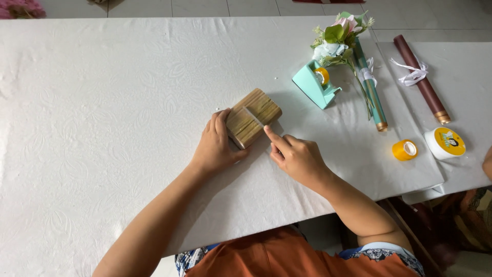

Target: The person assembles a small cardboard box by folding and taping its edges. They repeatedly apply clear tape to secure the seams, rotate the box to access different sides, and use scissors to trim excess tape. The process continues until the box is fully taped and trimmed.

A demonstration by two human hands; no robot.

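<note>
A small box wrapped in gold-striped paper (253, 117) lies on the white tablecloth (102, 102) near the middle of the table. My left hand (215, 146) rests on the box's near left end, fingers curled over its edge. My right hand (297, 156) is beside it, index finger stretched out and pressing on the box's seam where a strip of clear tape shows. Neither hand lifts the box.
A mint tape dispenser (315, 84) stands behind the box. Artificial flowers (338, 38), a teal paper roll (371, 87), a dark red roll with white ribbon (423, 82), a yellow tape roll (405, 150) and a round white-and-yellow tub (445, 142) lie to the right.
</note>
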